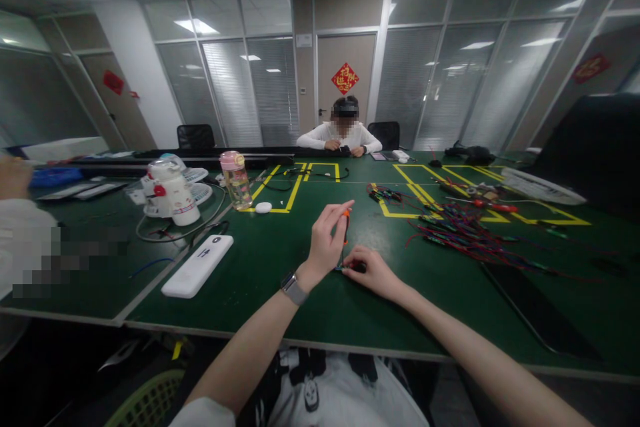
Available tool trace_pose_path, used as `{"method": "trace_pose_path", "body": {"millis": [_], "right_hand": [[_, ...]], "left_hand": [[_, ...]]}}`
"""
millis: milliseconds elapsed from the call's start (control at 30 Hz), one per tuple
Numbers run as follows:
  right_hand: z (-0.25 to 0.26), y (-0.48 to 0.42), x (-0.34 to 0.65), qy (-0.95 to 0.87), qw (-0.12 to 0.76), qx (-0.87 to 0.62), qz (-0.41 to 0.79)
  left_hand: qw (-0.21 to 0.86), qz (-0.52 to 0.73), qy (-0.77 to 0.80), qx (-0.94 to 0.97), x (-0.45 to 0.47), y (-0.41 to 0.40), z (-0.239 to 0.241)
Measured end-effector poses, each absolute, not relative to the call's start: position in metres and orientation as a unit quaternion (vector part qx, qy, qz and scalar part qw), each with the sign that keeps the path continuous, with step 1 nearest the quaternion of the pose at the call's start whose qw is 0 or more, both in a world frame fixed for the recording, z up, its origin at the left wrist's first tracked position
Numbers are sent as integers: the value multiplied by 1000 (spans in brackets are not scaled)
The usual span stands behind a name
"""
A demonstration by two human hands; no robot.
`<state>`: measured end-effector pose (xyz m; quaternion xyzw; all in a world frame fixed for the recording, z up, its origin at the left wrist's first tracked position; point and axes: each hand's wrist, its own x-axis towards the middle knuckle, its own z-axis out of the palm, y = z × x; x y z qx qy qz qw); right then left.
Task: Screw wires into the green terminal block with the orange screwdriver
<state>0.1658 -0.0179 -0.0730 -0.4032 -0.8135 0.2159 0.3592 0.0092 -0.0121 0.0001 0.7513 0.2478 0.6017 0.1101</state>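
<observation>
The left hand (326,240), one watch (294,287) on its wrist, has its fingers drawn together along the handle of one orange-handled screwdriver (347,215). The screwdriver stands roughly upright, shaft down, in from the middle of the tabletop's (265,247) near edge. At its lower end the right hand (373,270) pinches one small greenish part (340,268) between thumb and forefinger, low against the surface; the part is mostly hidden, so its shape cannot be told.

Left of the hands, one white block (197,267) with handwriting on it lies slantwise toward the near edge. Beyond it are one small white case (263,207), one pink-lidded bottle (236,180) and one white bottle (177,193), all upright except the case, which lies flat.

Right of the hands spreads a heap of red and dark wires (460,233), too tangled to count; one smaller bundle (385,195) sits just beside it, toward the far edge. One flat black slab (535,310) runs slantwise toward the near right corner.

At the far edge sits one co-worker (345,133), forearms on the tabletop; one white sleeve (25,240) of another person shows at the left.
</observation>
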Motion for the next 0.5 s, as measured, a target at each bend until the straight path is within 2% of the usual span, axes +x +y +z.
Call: {"method": "trace_pose_path", "body": {"millis": [267, 500], "right_hand": [[-74, -18, 165, -812, 362, -403, 218], [-74, -18, 165, -814, 359, -404, 213]], "left_hand": [[56, 630, 263, 729, 10, -11, -1], [93, 606, 252, 749, 8, -13, 1]]}}
